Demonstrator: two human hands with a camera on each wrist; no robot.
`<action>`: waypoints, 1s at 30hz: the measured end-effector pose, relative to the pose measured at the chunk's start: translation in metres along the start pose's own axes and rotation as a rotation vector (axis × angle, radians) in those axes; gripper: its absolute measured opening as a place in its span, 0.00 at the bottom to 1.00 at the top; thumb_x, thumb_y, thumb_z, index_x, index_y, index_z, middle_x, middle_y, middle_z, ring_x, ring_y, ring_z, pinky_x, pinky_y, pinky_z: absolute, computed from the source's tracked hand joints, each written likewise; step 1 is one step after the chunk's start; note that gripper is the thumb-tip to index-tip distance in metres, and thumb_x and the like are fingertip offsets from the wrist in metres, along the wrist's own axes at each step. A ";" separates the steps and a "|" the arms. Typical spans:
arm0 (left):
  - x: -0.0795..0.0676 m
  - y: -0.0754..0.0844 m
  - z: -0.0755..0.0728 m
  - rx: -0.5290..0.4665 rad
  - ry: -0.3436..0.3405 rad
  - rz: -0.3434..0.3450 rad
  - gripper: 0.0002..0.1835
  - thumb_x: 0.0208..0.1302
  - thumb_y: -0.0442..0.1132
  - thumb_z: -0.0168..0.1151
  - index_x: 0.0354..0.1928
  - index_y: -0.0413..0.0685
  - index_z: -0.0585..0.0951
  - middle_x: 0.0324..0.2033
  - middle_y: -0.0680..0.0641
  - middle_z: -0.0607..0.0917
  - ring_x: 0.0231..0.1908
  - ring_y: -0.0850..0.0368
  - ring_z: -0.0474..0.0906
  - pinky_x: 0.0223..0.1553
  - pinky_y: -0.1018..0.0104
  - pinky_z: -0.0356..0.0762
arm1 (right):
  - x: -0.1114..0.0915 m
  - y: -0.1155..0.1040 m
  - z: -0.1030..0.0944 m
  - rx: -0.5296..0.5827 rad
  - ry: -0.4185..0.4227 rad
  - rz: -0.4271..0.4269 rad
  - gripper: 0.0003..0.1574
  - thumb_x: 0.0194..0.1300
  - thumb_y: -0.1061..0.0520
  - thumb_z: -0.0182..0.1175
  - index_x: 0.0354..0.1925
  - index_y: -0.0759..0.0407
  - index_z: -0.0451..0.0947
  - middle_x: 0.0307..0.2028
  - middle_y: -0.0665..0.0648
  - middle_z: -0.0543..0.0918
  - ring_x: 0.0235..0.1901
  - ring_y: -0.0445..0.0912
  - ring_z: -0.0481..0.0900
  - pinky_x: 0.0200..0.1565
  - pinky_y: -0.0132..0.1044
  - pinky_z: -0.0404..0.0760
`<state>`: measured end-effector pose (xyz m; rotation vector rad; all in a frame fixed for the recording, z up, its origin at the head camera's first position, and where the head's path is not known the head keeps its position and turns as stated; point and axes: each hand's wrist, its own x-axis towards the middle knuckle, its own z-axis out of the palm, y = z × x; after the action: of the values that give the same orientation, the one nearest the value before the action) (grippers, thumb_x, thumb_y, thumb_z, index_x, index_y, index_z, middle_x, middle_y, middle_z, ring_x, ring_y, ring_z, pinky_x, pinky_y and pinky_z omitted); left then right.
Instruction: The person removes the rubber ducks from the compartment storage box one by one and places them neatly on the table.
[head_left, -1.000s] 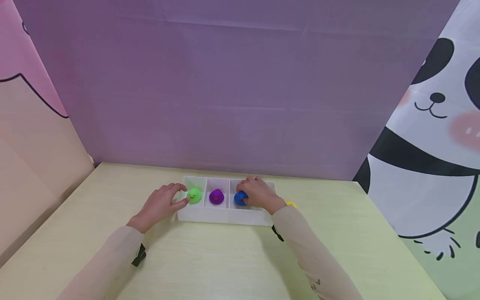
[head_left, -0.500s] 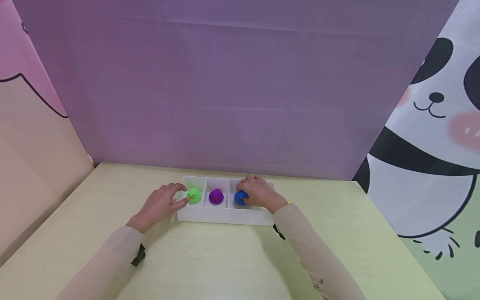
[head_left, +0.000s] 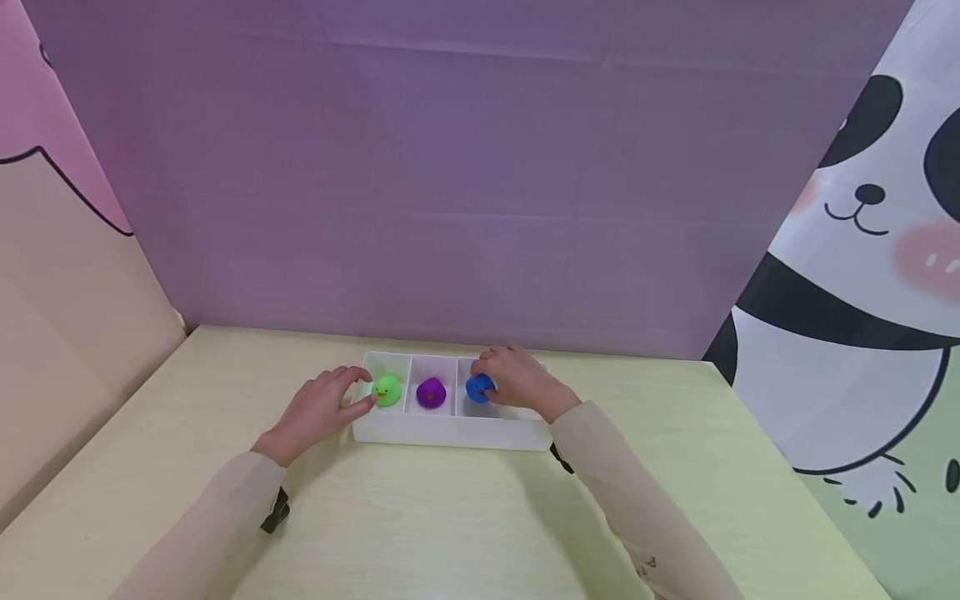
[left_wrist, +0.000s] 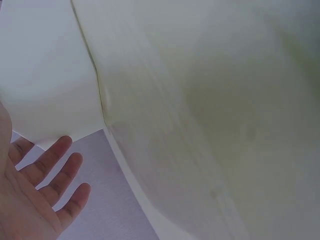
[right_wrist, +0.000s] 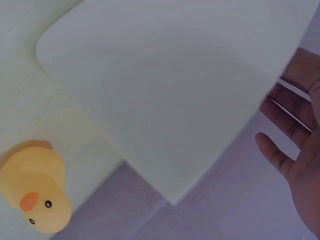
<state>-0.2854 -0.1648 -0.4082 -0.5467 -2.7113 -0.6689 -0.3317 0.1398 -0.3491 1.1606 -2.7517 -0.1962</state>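
Note:
A white tray [head_left: 450, 432] with compartments stands near the back of the table. My right hand [head_left: 519, 382] pinches a blue toy duck [head_left: 478, 388] over the third compartment from the left; its other fingers [right_wrist: 292, 120] show past the tray's wall [right_wrist: 150, 100] in the right wrist view. In the leftmost compartment sits a green toy duck [head_left: 387, 390], with a purple toy duck [head_left: 431, 392] in the one beside it. My left hand [head_left: 318, 410] is at the tray's left end, thumb and index finger spread close to the green duck. Its other fingers [left_wrist: 55, 170] look loosely extended.
A yellow toy duck [right_wrist: 37, 182] stands on the pale wooden table [head_left: 420, 517] to the tray's right; my sleeve hides it in the head view. Behind the table hangs a purple cloth [head_left: 480, 183], and a panda-printed panel [head_left: 862, 275] flanks it at right.
My right hand has shifted slightly up and away, and the blue duck has moved a little with it. The yellow duck has become hidden behind the sleeve. My left hand stays in place.

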 end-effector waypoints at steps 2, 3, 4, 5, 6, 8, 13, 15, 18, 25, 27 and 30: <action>0.000 0.000 0.000 -0.003 -0.005 -0.004 0.20 0.60 0.53 0.56 0.49 0.49 0.76 0.48 0.46 0.80 0.43 0.49 0.76 0.44 0.51 0.71 | -0.001 0.000 -0.004 0.012 0.001 0.003 0.15 0.52 0.55 0.67 0.40 0.52 0.79 0.38 0.50 0.81 0.41 0.47 0.74 0.51 0.48 0.72; 0.000 0.000 0.000 -0.004 -0.006 -0.003 0.20 0.60 0.53 0.56 0.49 0.49 0.76 0.48 0.46 0.80 0.43 0.49 0.76 0.44 0.51 0.71 | -0.001 0.000 -0.005 0.019 0.005 0.004 0.15 0.52 0.55 0.67 0.40 0.52 0.79 0.38 0.50 0.81 0.41 0.46 0.73 0.51 0.48 0.72; 0.000 -0.001 0.000 -0.004 -0.007 -0.002 0.20 0.60 0.53 0.55 0.49 0.50 0.75 0.48 0.46 0.80 0.43 0.49 0.76 0.44 0.51 0.71 | -0.001 0.000 -0.007 0.031 0.009 0.004 0.15 0.52 0.55 0.67 0.41 0.53 0.79 0.38 0.50 0.81 0.41 0.46 0.73 0.51 0.49 0.72; 0.001 -0.001 0.000 -0.004 -0.007 -0.002 0.20 0.60 0.53 0.55 0.49 0.50 0.75 0.48 0.46 0.80 0.43 0.49 0.76 0.44 0.51 0.71 | -0.002 0.000 -0.009 0.040 0.013 0.002 0.15 0.52 0.55 0.67 0.41 0.53 0.79 0.38 0.50 0.81 0.41 0.46 0.73 0.52 0.49 0.71; 0.000 -0.001 0.000 -0.003 -0.007 -0.003 0.20 0.60 0.53 0.55 0.49 0.50 0.75 0.48 0.47 0.80 0.43 0.49 0.76 0.44 0.51 0.71 | -0.002 0.000 -0.011 0.045 0.017 0.000 0.15 0.52 0.56 0.67 0.41 0.53 0.79 0.38 0.50 0.81 0.41 0.46 0.73 0.52 0.49 0.71; 0.001 0.000 0.000 -0.002 -0.007 -0.004 0.20 0.60 0.53 0.55 0.49 0.50 0.75 0.48 0.47 0.80 0.43 0.49 0.76 0.44 0.51 0.71 | -0.003 0.001 -0.014 0.054 0.030 -0.006 0.15 0.52 0.56 0.67 0.41 0.53 0.79 0.38 0.50 0.81 0.41 0.46 0.73 0.51 0.49 0.72; 0.000 0.001 0.000 -0.001 -0.012 -0.008 0.20 0.60 0.53 0.56 0.49 0.51 0.75 0.48 0.47 0.80 0.44 0.49 0.75 0.45 0.50 0.70 | -0.007 0.003 -0.021 0.038 0.051 -0.014 0.15 0.53 0.56 0.66 0.41 0.52 0.78 0.37 0.49 0.81 0.40 0.45 0.72 0.49 0.49 0.72; 0.000 0.001 0.000 -0.001 -0.013 -0.010 0.20 0.60 0.53 0.55 0.49 0.51 0.75 0.48 0.47 0.80 0.44 0.48 0.75 0.46 0.50 0.70 | -0.009 0.004 -0.025 0.035 0.059 -0.016 0.15 0.53 0.56 0.66 0.41 0.52 0.78 0.36 0.49 0.81 0.39 0.45 0.72 0.48 0.49 0.73; 0.000 0.001 -0.001 -0.002 -0.013 -0.013 0.20 0.60 0.53 0.55 0.49 0.51 0.75 0.49 0.47 0.80 0.44 0.48 0.75 0.46 0.50 0.70 | -0.012 0.004 -0.030 0.037 0.069 -0.019 0.15 0.53 0.56 0.66 0.41 0.52 0.78 0.37 0.49 0.81 0.40 0.46 0.72 0.49 0.49 0.73; 0.000 0.001 0.000 -0.008 -0.010 -0.011 0.20 0.60 0.53 0.56 0.49 0.50 0.76 0.48 0.46 0.80 0.43 0.48 0.75 0.45 0.49 0.70 | -0.022 0.008 -0.039 0.034 0.075 -0.005 0.15 0.53 0.56 0.66 0.42 0.53 0.78 0.40 0.50 0.81 0.43 0.46 0.73 0.52 0.51 0.72; 0.000 0.000 0.000 -0.006 -0.009 -0.011 0.20 0.60 0.53 0.56 0.49 0.50 0.76 0.48 0.46 0.80 0.43 0.48 0.75 0.45 0.49 0.70 | -0.025 0.010 -0.040 0.029 0.077 0.001 0.16 0.52 0.57 0.67 0.42 0.53 0.79 0.40 0.50 0.81 0.43 0.47 0.73 0.52 0.51 0.72; 0.000 0.000 0.001 -0.006 -0.008 -0.010 0.20 0.60 0.53 0.55 0.49 0.51 0.75 0.48 0.46 0.80 0.43 0.48 0.75 0.45 0.49 0.70 | -0.030 0.014 -0.042 0.023 0.079 0.017 0.16 0.52 0.57 0.67 0.42 0.54 0.79 0.41 0.50 0.82 0.43 0.47 0.73 0.51 0.51 0.73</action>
<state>-0.2858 -0.1646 -0.4089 -0.5392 -2.7222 -0.6787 -0.3127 0.1688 -0.3081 1.1247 -2.7017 -0.1141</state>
